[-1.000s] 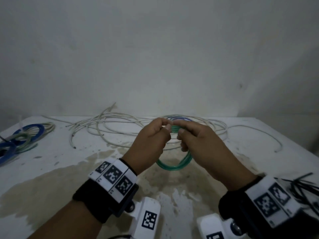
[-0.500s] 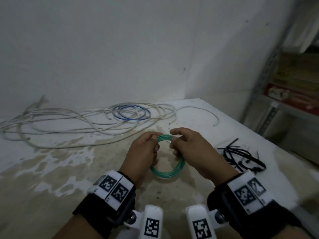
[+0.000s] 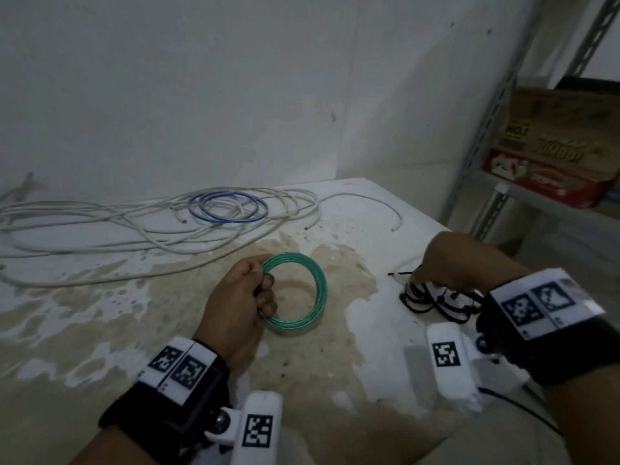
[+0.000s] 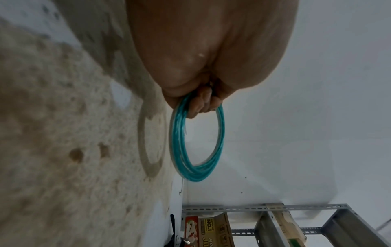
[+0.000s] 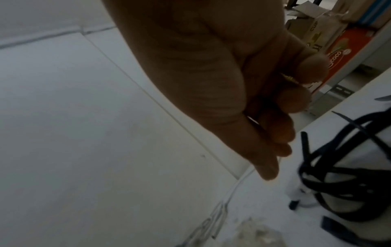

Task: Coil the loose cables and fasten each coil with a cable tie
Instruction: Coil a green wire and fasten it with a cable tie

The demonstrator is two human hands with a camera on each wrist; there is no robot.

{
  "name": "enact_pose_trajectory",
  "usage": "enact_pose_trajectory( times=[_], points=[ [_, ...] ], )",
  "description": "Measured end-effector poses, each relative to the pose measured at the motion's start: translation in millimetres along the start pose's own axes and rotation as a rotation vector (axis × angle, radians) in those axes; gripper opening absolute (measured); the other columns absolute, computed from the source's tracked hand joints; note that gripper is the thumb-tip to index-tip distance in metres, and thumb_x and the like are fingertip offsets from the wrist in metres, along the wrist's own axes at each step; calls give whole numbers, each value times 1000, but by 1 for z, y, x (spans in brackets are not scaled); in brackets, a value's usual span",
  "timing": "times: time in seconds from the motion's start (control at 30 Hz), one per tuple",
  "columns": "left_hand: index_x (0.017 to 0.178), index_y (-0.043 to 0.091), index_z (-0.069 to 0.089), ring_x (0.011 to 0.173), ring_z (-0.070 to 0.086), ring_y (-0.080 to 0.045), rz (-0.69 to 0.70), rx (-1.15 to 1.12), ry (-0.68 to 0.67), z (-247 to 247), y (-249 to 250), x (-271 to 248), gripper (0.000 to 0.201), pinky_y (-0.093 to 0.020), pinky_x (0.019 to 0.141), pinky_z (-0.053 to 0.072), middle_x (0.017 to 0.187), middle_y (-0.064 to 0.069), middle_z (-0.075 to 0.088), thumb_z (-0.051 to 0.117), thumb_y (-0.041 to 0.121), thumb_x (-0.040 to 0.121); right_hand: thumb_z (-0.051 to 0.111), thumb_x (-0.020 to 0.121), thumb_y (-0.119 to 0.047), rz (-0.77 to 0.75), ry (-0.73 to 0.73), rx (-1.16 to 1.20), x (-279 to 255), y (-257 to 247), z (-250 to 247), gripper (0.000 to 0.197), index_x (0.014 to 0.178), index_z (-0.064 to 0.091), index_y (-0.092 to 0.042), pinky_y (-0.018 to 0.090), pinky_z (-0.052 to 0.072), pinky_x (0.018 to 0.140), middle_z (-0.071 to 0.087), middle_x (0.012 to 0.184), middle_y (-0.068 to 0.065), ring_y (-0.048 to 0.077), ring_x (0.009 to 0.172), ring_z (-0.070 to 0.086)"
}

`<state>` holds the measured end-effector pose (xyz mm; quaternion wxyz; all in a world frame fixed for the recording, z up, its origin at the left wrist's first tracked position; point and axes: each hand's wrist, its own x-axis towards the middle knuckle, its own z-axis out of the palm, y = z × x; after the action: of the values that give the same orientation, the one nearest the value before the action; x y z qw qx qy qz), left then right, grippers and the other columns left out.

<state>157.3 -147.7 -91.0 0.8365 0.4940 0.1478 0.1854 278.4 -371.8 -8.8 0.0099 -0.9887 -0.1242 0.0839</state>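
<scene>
Green plastic cable coil (image 3: pixel 295 293) clamped in my left hand (image 3: pixel 240 297) so it stays wound; right hand (image 3: pixel 459 260), fingers loosely apart, reaches black cable ties (image 3: pixel 436 298).

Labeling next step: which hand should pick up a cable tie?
Right. The right hand is empty, over the black cable ties; the left hand is busy gripping the green coil, keeping it wound.

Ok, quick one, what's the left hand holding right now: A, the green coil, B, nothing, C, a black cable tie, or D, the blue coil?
A: the left hand grips the green coil by its rim, above the table; the blue coil lies among the white cables.
</scene>
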Motion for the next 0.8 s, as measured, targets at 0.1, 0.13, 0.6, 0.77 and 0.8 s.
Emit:
enact_pose_trajectory(
  times=[0.1,0.13,0.6,0.77,0.8],
  points=[
    [102,8,57,45,30,-7,8,-22,3,-4,1,-2,27,-18,41,29,62,0,43,30,5,101,73,79,-24,64,-14,39,11,-2,13,35,54,53,-10,20,36,41,53,46,-2,12,44,48],
    [103,8,57,44,30,-7,9,-23,4,-6,2,-2,27,-18,41,30,62,0,43,30,5,101,72,80,-23,73,-17,41,13,-3,16,34,56,52,-10,21,36,42,53,51,0,13,46,48],
    [98,10,57,45,30,-7,48,-56,47,-13,3,1,28,-18,41,29,60,0,43,30,10,102,52,92,-28,-5,174,-2,21,10,5,31,88,66,-1,22,33,55,60,88,11,17,69,53],
    [97,10,56,43,29,-7,79,-75,94,-19,10,4,27,-18,40,29,59,1,43,30,14,104,53,85,-16,-76,577,84,13,0,-17,26,73,65,4,26,35,51,60,67,16,27,56,49],
    [96,11,56,44,29,-7,91,-73,105,-21,13,5,27,-19,40,29,59,1,44,30,16,104,51,84,-13,-112,641,95,10,-8,-20,26,66,61,3,26,31,49,55,61,14,28,54,47]
  ],
)
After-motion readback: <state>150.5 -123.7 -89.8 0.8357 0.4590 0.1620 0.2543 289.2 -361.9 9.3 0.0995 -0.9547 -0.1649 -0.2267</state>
